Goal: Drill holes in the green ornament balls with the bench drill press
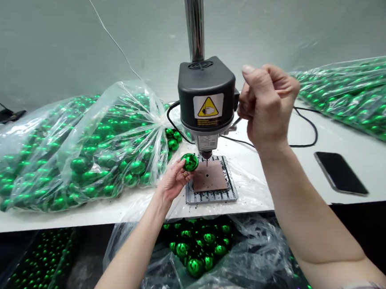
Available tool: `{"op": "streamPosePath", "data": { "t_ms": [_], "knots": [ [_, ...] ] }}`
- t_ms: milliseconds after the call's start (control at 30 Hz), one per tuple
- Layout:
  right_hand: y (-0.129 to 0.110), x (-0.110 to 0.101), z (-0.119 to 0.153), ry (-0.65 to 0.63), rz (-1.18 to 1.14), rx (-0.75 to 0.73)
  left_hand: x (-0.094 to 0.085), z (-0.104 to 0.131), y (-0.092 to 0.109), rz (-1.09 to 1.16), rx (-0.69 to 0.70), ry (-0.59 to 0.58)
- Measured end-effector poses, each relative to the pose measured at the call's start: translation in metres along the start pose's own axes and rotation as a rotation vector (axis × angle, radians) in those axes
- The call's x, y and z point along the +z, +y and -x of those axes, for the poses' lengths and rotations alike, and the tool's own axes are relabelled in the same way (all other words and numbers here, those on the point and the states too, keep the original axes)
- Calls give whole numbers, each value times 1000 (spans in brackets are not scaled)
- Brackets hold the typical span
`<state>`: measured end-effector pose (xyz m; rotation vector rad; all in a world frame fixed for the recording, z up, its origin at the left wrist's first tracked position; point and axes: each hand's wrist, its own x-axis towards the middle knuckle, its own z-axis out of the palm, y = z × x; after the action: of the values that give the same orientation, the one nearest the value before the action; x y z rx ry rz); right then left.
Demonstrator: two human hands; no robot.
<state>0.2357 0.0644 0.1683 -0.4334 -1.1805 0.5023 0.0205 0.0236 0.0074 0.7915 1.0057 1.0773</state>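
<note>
**Ball (pixel 190 162) in L hand (pixel 174 178), just left of the bit (pixel 206 162)**

Head cam: L thumb & fingers pinch the green ball at its near-left side; it sits beyond the fingertips, up & to the right of the palm. Key relation: the ball is just left of the bit, apart from it, by the far-left corner of the pink board (pixel 215 183); can't tell if it touches the board. Ball's round, so no long axis to speak of. L hand is def. nearer to ball & bit.

R hand (pixel 269 104) is up by the right side of the drill (pixel 206 90), fingers curled tight in a fist, thumb on top. Can't tell if it's wrapped round a handle; fingers hide the spot.

Bit hangs pt. down over the board, which has a dark hole & lies on the slotted base (pixel 212 198) w/ dark crumbs about.

Rest: big clear bag (pixel 117 93) of green balls left of drill, another bag (pixel 360 93) far right, phone (pixel 341 172) on the white table (pixel 298 170), more balls in an open bag (pixel 258 247) below table edge.
</note>
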Motion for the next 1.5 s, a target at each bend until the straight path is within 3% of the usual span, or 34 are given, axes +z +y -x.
{"op": "streamPosePath", "data": {
  "t_ms": [100, 267, 467, 600, 767, 967, 1167, 1500],
  "knots": [
    [3, -3, -1, -38, 61, -3, 7, 4, -5, -63, 74, 27],
    [8, -6, -3, -64, 121, 17, 14, 8, -18, -413, 300, 51],
    [6, -5, -2, -43, 109, 39, 18, -4, -30, -621, 330, 53],
    [3, -3, -2, -23, 81, 23, 21, -9, -33, -770, 447, 86],
    [4, -3, -2, -34, 105, 25, 26, -8, -42, -855, 643, 3],
    [8, -7, -4, -59, 142, 21, 29, -6, -54, -701, 568, 36],
    [2, -5, -2, -47, -34, -48, 34, -4, -57, -560, 453, 92],
    [-2, -16, 44, 43, 193, -173, 34, -8, -60, -480, 450, 80]
  ]
}}
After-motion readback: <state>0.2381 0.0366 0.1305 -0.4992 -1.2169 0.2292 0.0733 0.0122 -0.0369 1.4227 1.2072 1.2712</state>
